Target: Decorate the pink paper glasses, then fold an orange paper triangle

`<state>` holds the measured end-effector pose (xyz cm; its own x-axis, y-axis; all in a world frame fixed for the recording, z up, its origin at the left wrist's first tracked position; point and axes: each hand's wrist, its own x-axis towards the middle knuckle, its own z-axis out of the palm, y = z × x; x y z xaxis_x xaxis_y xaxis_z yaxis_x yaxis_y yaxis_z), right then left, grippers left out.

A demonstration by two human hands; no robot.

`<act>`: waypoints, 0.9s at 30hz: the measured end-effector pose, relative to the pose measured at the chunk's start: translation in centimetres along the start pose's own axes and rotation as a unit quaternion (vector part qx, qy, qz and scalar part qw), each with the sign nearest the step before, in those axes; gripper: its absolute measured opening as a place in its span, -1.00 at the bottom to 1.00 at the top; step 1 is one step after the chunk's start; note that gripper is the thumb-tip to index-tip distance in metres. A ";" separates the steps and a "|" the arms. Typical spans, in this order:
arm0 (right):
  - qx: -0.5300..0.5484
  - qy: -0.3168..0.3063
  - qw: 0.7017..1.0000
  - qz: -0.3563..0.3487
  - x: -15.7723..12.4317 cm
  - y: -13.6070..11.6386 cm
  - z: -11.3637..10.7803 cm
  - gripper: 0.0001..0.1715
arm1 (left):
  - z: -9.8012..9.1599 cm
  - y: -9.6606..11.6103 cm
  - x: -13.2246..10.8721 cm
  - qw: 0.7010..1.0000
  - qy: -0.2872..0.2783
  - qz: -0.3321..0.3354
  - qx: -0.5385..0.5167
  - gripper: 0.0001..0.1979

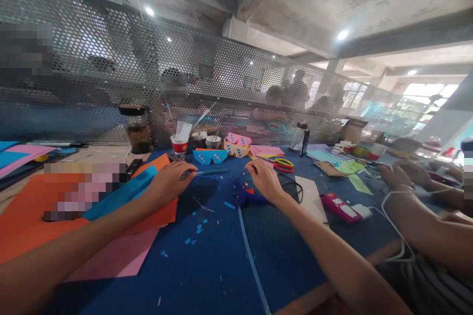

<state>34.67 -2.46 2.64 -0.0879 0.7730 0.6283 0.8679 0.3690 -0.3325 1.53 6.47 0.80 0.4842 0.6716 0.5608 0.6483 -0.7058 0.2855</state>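
Observation:
My left hand rests on the blue table cover, fingers closed on the end of a thin blue stick lying across the table. My right hand hovers just right of it, fingers pinched together; what they hold, if anything, is too small to see. Under the right wrist lies a dark blue glue gun with its blue cord running toward me. Beyond the hands sit folded paper shapes, a blue one and a pink one.
Orange, pink and blue paper sheets lie at the left. Paper cups, a dark jar, yellow-red scissors and a pink device stand around. Another person's arms rest at the right. A perforated metal screen backs the table.

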 end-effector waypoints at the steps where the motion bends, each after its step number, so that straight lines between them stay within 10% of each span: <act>1: -0.003 -0.003 1.000 -0.007 -0.1 0.1 0.1 -0.78 | -0.7 0.2 -1.0 1.000 -0.009 -0.002 -0.003 -0.63; 12: 0.004 0.010 0.999 -0.041 -0.1 0.6 0.2 -0.76 | -5.6 0.9 -11.5 0.997 -0.027 -0.069 0.032 -0.62; 27: 0.007 -0.009 0.999 -0.037 -0.7 0.8 0.8 -0.75 | -6.1 -0.5 -12.5 0.983 -0.032 -0.132 0.124 -0.46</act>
<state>35.00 -2.27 1.40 -0.1610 0.7528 0.6383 0.8517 0.4328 -0.2956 -8.40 -2.92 -1.60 0.3104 0.8421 0.4410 0.8756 -0.4339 0.2123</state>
